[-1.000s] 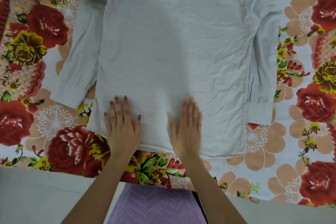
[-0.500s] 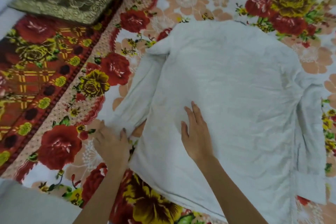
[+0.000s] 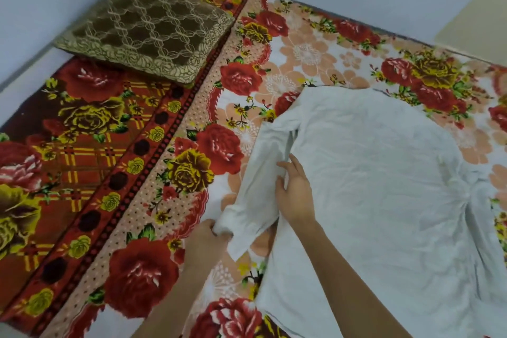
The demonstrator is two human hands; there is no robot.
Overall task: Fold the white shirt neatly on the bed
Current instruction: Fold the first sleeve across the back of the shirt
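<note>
The white shirt (image 3: pixel 378 195) lies spread flat, back side up, on the floral bedsheet (image 3: pixel 247 82). Its left sleeve (image 3: pixel 258 186) runs down along the body's left edge. My left hand (image 3: pixel 205 241) grips the cuff end of that sleeve and lifts it slightly off the sheet. My right hand (image 3: pixel 295 192) rests flat on the shirt's body beside the sleeve seam, fingers straight and pointing toward the shoulder. The right sleeve lies along the far right edge, partly cut off by the frame.
A brown patterned cushion (image 3: pixel 145 30) sits at the bed's far left corner, on a dark red floral blanket (image 3: pixel 68 151) covering the left side. Pale walls border the bed at the top.
The view swung left and up. My left hand went from lying flat at the hem to gripping the left cuff. My right hand slid up the body toward the sleeve seam.
</note>
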